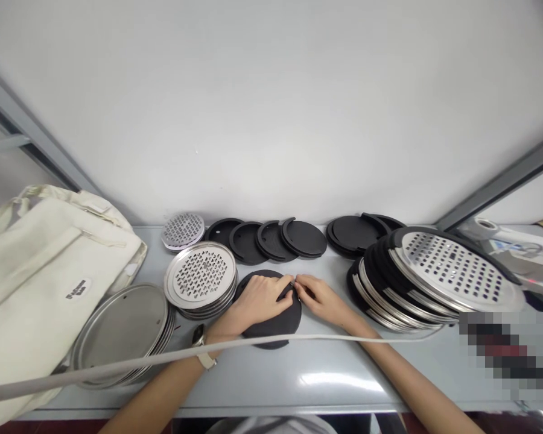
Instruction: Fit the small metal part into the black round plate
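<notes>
A round black disc (274, 328) lies on the grey shelf in front of me. My left hand (262, 297) rests over it, fingers curled at its upper right edge around a small black part that seems to belong to the disc. From the right, my right hand (320, 297) meets it at the same spot, thumb and index finger pinched together. What lies between those right fingertips is hidden. Just left of the disc stands a stack of perforated metal plates (203, 274). A watch (199, 334) is on my left wrist.
Black discs with raised rims (304, 237) overlap along the wall. At right leans a tall stack of perforated metal plates and black rings (461, 271). Plain metal discs (124, 328) and a cream bag (49, 271) are at left. A pale cable (317, 337) crosses in front.
</notes>
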